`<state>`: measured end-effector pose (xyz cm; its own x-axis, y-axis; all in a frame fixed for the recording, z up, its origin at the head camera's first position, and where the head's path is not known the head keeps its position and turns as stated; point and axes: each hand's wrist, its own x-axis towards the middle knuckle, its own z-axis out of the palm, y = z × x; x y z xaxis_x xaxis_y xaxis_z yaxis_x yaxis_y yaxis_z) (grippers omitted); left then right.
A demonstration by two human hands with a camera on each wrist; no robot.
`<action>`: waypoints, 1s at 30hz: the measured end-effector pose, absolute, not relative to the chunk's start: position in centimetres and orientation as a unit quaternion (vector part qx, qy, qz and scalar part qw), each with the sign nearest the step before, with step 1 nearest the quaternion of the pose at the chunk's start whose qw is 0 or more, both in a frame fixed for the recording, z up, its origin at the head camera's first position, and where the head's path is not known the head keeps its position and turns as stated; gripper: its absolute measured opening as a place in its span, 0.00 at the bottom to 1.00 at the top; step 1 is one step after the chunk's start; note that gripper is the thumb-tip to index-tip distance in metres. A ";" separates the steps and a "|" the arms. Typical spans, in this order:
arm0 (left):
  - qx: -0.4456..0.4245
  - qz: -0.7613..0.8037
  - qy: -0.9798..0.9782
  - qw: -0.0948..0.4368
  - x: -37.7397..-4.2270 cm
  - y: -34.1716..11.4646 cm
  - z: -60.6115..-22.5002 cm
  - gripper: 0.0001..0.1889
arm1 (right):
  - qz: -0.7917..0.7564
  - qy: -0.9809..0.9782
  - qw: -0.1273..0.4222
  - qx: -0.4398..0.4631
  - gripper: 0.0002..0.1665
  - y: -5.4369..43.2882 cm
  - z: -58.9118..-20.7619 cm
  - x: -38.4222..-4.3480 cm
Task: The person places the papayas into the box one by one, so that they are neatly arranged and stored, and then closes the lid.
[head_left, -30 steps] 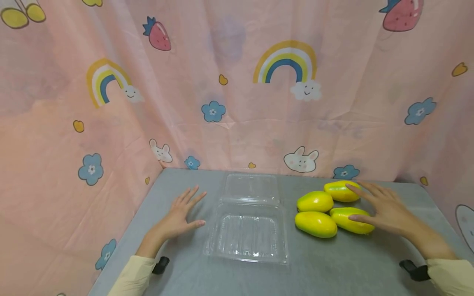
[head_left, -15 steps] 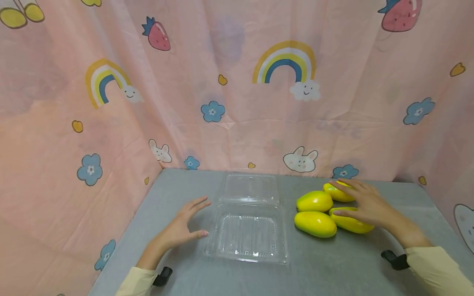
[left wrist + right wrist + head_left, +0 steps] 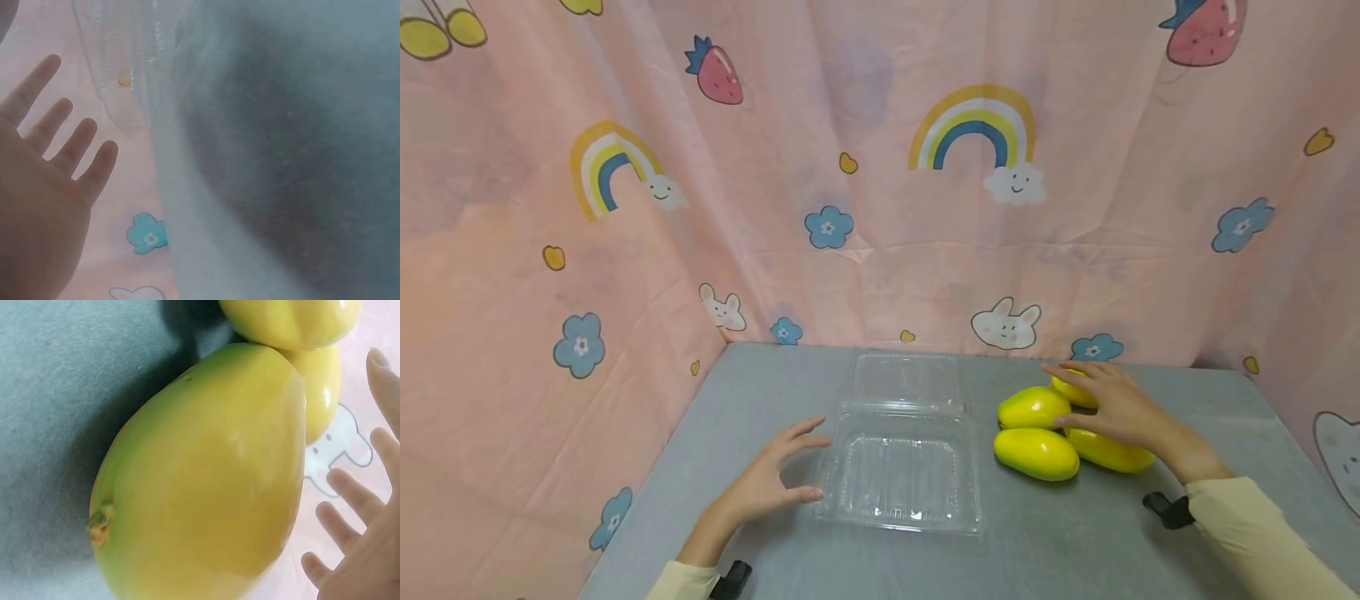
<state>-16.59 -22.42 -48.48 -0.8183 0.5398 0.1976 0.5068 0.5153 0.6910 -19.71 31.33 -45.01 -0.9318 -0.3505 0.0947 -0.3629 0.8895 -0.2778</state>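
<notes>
An open clear plastic clamshell box [image 3: 902, 479] lies on the grey table, its lid [image 3: 906, 381] folded back toward the curtain. Beside its left edge my left hand [image 3: 765, 481] hovers, fingers spread and thumb apart, holding nothing. Several glossy yellow-green fruits, shaped like papayas or mangoes, sit in a cluster right of the box, with one in front [image 3: 1036, 454]. Over the cluster's right side is my right hand [image 3: 1112, 404], partly hiding the rear fruit [image 3: 1070, 390] and the right fruit [image 3: 1108, 454]. Its fingers look loosely spread in the right wrist view, beside a large fruit [image 3: 206, 481].
A pink patterned curtain [image 3: 880, 250] hangs behind the grey table [image 3: 1015, 550] and along both sides. Black wrist straps [image 3: 1168, 510] and pale sleeves [image 3: 1255, 533] show on the forearms.
My right hand has moved left over the fruits, covering more of the rear one. My left hand has shifted slightly nearer the box and toward me. Box and fruits stay put.
</notes>
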 end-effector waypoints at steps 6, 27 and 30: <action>0.302 0.395 0.868 0.024 -16.4 -22.6 -49.5 0.36 | 0.153 -0.970 0.015 0.189 0.46 31.1 -45.3 -20.3; 0.289 0.382 0.877 0.031 -15.8 -22.6 -50.1 0.37 | 0.179 -0.964 -0.024 0.194 0.43 30.1 -45.9 -21.8; 0.287 0.384 0.877 0.033 -15.9 -22.6 -50.1 0.38 | 0.183 -0.964 -0.028 0.193 0.42 30.1 -45.9 -21.7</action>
<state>-15.85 -22.61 -50.14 -0.8327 0.5293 0.1626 0.4783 0.5396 0.6929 -21.75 30.12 -45.88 -0.9240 -0.3820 0.0175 -0.3619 0.8587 -0.3627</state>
